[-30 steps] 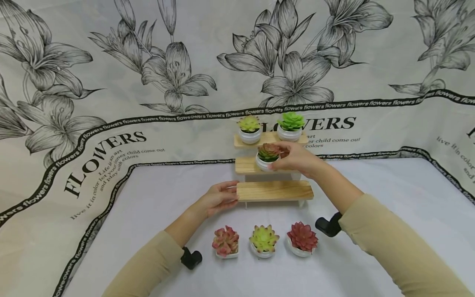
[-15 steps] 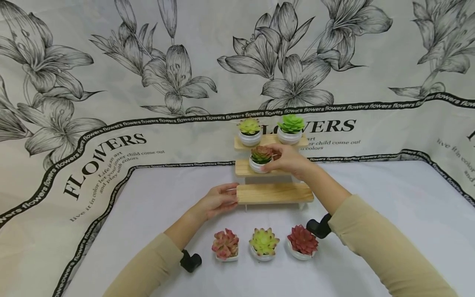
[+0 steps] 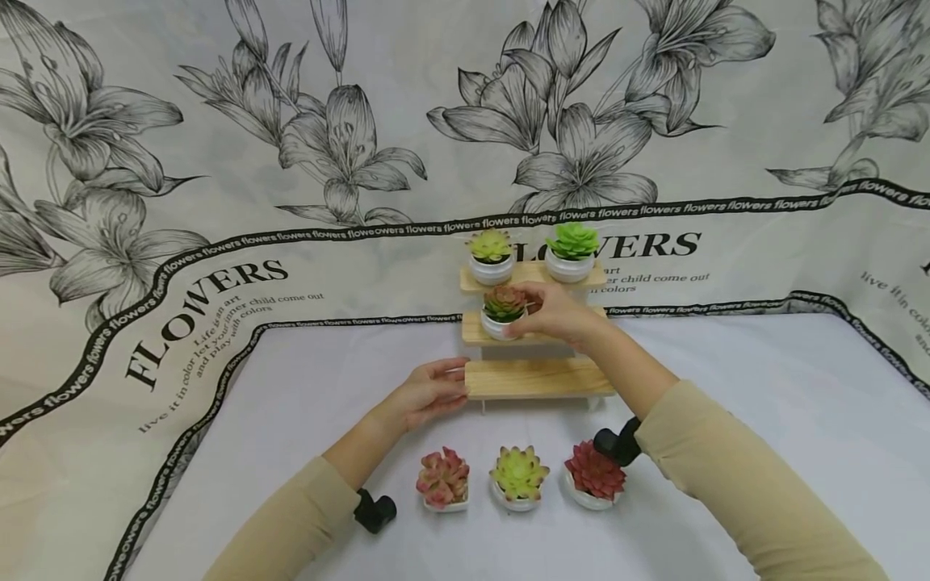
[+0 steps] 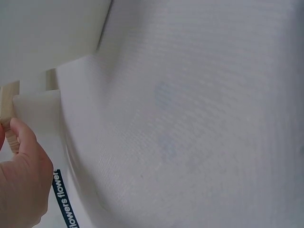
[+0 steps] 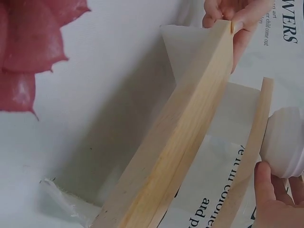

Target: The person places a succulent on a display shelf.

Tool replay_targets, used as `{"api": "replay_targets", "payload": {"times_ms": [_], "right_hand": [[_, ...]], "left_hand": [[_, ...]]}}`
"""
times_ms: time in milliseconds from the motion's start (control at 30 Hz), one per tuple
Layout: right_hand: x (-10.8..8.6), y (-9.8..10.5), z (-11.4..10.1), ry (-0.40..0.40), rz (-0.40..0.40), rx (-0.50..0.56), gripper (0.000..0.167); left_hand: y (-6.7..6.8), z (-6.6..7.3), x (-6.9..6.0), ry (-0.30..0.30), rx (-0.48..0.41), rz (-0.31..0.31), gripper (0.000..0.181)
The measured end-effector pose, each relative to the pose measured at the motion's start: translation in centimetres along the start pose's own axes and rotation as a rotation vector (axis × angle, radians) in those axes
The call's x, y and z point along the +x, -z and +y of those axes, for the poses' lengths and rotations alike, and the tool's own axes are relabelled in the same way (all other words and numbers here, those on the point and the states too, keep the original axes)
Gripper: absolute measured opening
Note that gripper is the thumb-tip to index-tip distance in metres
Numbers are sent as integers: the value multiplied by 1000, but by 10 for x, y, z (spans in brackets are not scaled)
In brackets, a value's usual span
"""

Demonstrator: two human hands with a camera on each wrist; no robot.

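A three-step wooden display stand stands at the back of the table. My left hand pinches the left end of its lowest board; thumb and fingers show there in the right wrist view. On the middle board's left part sits a potted succulent, reddish on top and green below, in a white pot. My right hand holds this pot from its right side, the pot's base at the board. In the left wrist view, only the left hand and the board's end appear.
On the top board stand a yellow-green succulent and a bright green one. Before the stand, a pink succulent, a yellow one and a dark red one line the white tablecloth. A flower-print cloth hangs behind.
My right hand has moved the reddish-green succulent leftward along the middle board and slightly lower. The left hand has stayed at the lowest board's end.
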State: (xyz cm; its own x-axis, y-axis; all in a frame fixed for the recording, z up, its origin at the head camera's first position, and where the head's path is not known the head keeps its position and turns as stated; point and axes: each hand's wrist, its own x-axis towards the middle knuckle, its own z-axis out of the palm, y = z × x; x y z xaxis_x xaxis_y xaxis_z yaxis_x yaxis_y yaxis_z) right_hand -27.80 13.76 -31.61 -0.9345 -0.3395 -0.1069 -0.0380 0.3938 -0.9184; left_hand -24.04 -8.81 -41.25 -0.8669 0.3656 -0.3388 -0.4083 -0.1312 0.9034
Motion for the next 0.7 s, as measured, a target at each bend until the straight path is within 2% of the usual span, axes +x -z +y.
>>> {"api": "replay_targets", "payload": {"times_ms": [700], "right_hand": [[2,1,2,7,-46,89,69]], "left_hand": [[0,2,1,10,-14,7,55]]}}
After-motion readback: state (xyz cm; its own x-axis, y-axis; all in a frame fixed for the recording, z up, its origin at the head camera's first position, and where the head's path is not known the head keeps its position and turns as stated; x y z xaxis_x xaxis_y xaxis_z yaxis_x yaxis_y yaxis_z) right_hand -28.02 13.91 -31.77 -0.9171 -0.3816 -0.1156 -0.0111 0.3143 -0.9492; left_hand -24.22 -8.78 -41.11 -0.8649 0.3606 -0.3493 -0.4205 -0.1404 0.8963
